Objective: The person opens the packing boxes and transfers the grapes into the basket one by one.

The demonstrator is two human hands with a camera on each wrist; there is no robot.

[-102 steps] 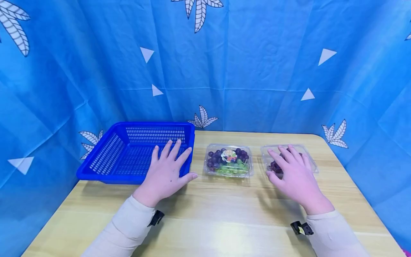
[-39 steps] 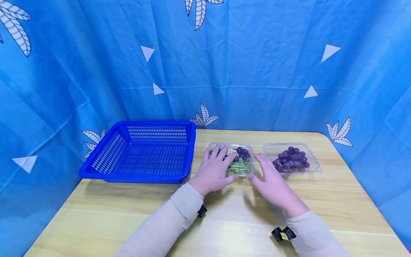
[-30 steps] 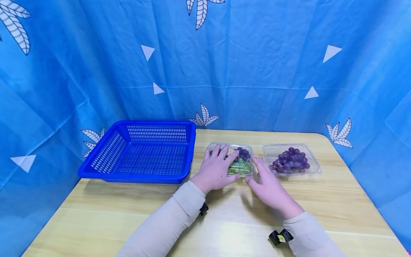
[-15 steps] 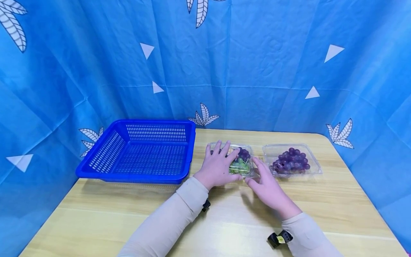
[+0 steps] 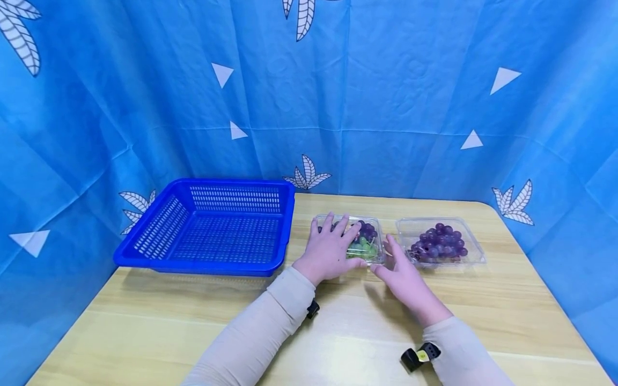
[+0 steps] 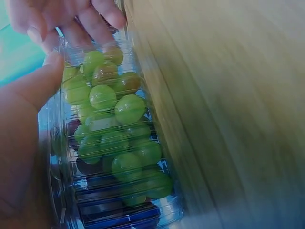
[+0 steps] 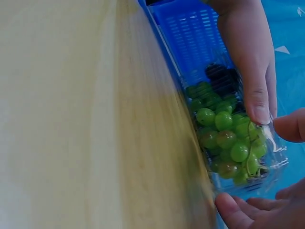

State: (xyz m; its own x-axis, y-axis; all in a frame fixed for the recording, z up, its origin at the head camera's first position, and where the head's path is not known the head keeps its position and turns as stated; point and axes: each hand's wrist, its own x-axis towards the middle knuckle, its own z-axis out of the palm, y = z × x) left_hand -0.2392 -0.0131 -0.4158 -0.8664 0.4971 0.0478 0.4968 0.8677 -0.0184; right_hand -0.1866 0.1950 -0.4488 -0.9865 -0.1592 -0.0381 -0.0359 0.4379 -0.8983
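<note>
A clear plastic clamshell box (image 5: 370, 257) of purple and green grapes sits mid-table. My left hand (image 5: 328, 254) lies over its left half with fingers spread on the lid, hiding the label; in the right wrist view the left thumb (image 7: 257, 107) presses the lid's front edge. At the box's right end is my right hand (image 5: 407, 281), its index finger extended along that side and its thumb apart at the near corner. In the left wrist view the green grapes (image 6: 116, 109) show through the ribbed front wall, with right-hand fingers (image 6: 88, 21) beyond the far end.
Left of the box stands a blue perforated basket (image 5: 222, 241) with nothing in it. To the right, a clear plastic container (image 5: 405, 228) holds a bunch of purple grapes (image 5: 439, 241). A blue patterned curtain (image 5: 401, 107) hangs close around the wooden table (image 5: 159, 332).
From over the basket, my left hand has moved right onto the clamshell box. My right hand has moved left from the other container to this box's right end. The last second shows only slight shifts.
</note>
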